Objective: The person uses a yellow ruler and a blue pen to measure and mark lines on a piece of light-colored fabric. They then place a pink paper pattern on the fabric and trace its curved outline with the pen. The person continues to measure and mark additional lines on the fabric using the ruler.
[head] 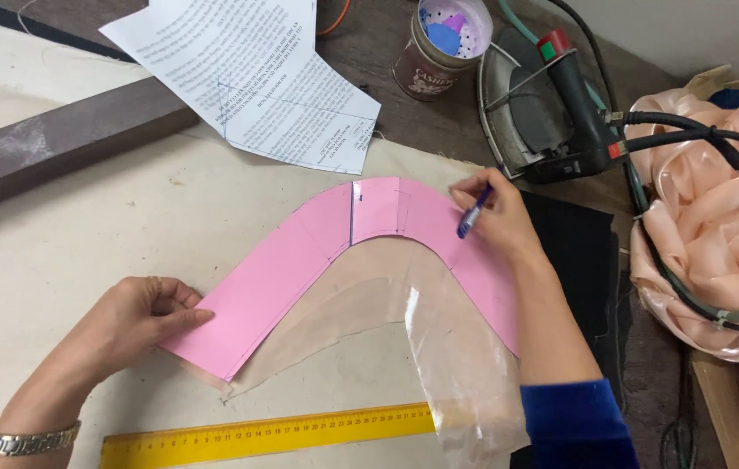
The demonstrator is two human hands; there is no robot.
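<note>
- Yellow ruler (265,434) lies nearest, untouched.
- Pink pattern (300,260), curved, is pinned flat on sheer fabric (369,295) by left hand (139,317), fingers pressed down, w/ nothing gripped.
- Pen (474,213) is pinched in right hand (495,213) at pattern's top edge; best traced tight to edge, pattern kept from slipping.
- Iron (543,113) sits beyond.

The person works with two bare hands, the left hand (139,317), toward seven o'clock in the view, bearing a silver metal link wristwatch (26,439) on its wrist, while the right hand (495,217) comes from a forearm whose deep blue sleeve (574,426) is pushed up, toward five o'clock.
</note>
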